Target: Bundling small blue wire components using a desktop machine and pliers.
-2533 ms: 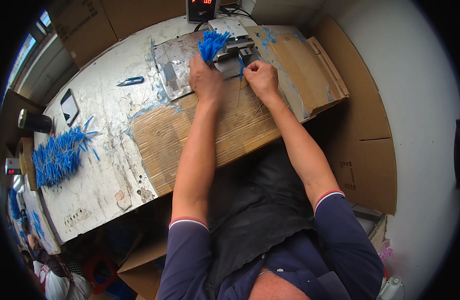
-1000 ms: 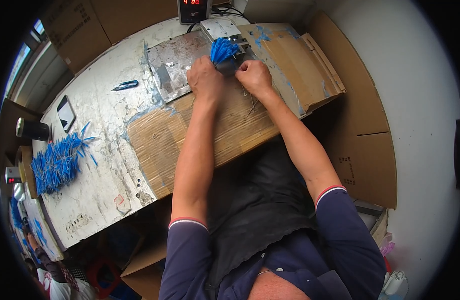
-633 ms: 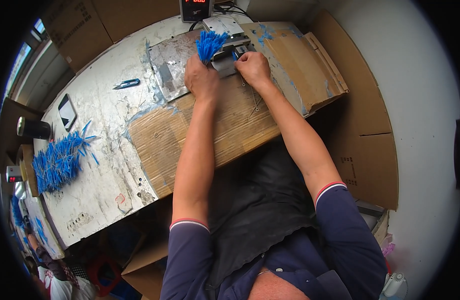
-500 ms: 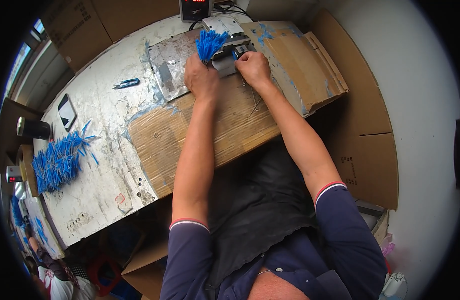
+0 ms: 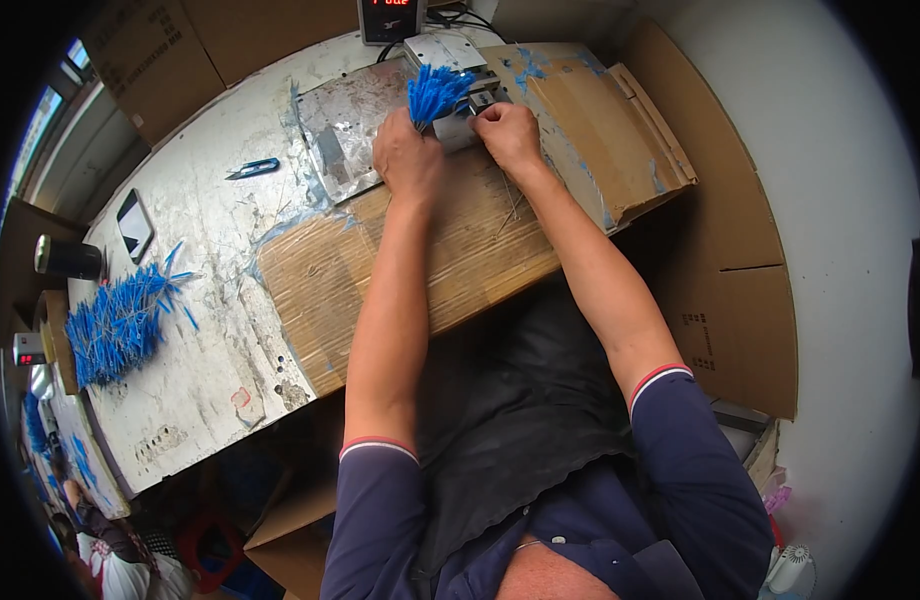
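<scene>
My left hand [image 5: 405,155] is wrapped round a bundle of thin blue-tipped wire pieces [image 5: 437,95], the blue ends fanning upward. Just to its right, my right hand [image 5: 510,138] has thumb and forefinger pinched together at the front of a small metal fixture [image 5: 483,99]. Whatever those fingertips may hold is too small to make out. The bundle partly covers the fixture, which sits by a scuffed metal plate [image 5: 350,110].
A heap of similar blue pieces [image 5: 115,330] lies at the left, near a black cylinder [image 5: 68,257], a phone [image 5: 134,225] and blue thread snips [image 5: 253,168]. Cardboard [image 5: 320,290] covers the front edge. Behind stands a box with a red display [image 5: 390,20]. Another person [image 5: 130,560] is at lower left.
My left hand and the bundle have shifted slightly right, toward the fixture. A blue bit seen by my right fingertips before no longer shows there.
</scene>
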A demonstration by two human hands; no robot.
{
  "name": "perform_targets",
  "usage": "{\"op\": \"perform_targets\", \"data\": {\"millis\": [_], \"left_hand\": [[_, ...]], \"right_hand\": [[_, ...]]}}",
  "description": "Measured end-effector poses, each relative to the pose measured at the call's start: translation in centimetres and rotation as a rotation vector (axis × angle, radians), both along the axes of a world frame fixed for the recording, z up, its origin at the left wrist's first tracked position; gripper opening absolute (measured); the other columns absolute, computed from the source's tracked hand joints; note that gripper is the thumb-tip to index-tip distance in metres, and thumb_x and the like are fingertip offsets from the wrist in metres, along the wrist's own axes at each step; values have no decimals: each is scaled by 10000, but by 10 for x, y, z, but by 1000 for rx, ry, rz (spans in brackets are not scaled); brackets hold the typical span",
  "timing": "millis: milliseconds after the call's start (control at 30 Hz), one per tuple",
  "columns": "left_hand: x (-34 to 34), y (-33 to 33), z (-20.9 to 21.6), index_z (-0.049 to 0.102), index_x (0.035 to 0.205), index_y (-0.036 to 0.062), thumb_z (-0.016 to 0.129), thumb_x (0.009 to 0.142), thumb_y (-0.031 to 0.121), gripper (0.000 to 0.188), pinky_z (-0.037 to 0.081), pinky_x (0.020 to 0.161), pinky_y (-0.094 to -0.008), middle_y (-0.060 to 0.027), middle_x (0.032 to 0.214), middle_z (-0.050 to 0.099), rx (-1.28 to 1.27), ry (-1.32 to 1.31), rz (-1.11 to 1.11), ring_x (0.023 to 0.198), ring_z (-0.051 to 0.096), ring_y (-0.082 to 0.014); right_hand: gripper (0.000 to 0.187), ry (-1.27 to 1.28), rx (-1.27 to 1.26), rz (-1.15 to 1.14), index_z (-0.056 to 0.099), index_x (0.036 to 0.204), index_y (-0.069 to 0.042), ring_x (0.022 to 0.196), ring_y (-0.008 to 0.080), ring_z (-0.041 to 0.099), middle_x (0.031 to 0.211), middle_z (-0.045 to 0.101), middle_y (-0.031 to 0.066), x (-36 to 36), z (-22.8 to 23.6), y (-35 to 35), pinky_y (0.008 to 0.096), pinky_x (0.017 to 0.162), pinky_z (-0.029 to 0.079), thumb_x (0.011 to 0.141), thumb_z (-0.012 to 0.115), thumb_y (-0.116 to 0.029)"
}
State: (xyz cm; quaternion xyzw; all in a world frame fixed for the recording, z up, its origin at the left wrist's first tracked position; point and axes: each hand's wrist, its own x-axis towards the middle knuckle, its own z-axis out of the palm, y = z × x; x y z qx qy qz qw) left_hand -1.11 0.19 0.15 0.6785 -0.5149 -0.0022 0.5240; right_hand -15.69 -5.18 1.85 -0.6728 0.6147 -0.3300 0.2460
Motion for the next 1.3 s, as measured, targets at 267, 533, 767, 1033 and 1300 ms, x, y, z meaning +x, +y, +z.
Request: {"op": "perform_targets", "data": {"millis": [267, 533, 767, 1033, 1300], "left_hand": [[0, 0, -4, 647, 912, 48, 622, 835, 103, 98, 477, 782, -507, -181, 894, 675, 37, -91, -11, 887, 635, -407], [0, 0, -6, 652, 951, 51, 577, 805, 45, 164, 480, 803, -497, -176, 905, 674, 39, -124, -23, 893, 636, -388], [-3, 0, -4, 650, 940, 49, 593, 818, 64, 136, 481, 797, -480, -156, 911, 669, 90, -242, -1, 886, 631, -371], [2, -1, -8, 634, 926, 44, 630, 829, 75, 102, 479, 766, -500, -177, 890, 659, 25, -101, 74, 874, 632, -392], [0, 2, -1, 603, 910, 40, 642, 820, 49, 99, 479, 776, -490, -168, 884, 638, -26, 18, 84, 886, 614, -384]], "right_hand": [[218, 248, -70, 16, 738, 802, -82, 824, 329, 708, 818, 731, 138, -25, 27, 39, 421, 759, 546, 802, 714, -299], [180, 488, 58, 177, 730, 781, -62, 850, 379, 693, 836, 720, 182, -44, 32, 54, 465, 780, 540, 730, 652, -216], [188, 440, 35, 186, 742, 808, -62, 845, 399, 685, 832, 712, 202, -42, 29, 50, 473, 788, 542, 728, 639, -197], [194, 274, 17, 183, 747, 805, -72, 835, 355, 704, 831, 726, 172, -28, 28, 38, 446, 781, 551, 755, 673, -244], [211, 172, 7, 63, 773, 831, -89, 857, 328, 715, 874, 745, 145, -3, 16, -4, 419, 796, 558, 749, 708, -272]]}}
